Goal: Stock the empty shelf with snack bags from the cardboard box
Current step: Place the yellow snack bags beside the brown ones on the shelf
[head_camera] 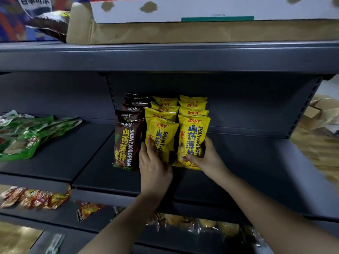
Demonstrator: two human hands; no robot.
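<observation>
We are looking at a dark grey shelf (256, 162) running across the whole view, with another shelf board above it carrying a cardboard box (201, 32) and a white carton (201, 8) resting on top of that. On the main shelf three rows of snack bags are standing upright, one behind another: a brown row (128, 143) at the left, a yellow middle row (161, 136) beside it, and a yellow right row (192, 129) — the rows are sitting close together, left of the shelf's centre. Further left, on the adjoining shelf section, green packets (27, 136) are lying in a loose heap. Below, red and orange packets (33, 197) are lying on a lower shelf.

The left hand (154, 167) is resting against the front yellow bag of the middle row, fingers extended and pressing on its face. The right hand (207, 158) is grasping the front bag of the right row, thumb across its lower front and fingers wrapping its right edge — the bag's base is sitting on the shelf.
</observation>
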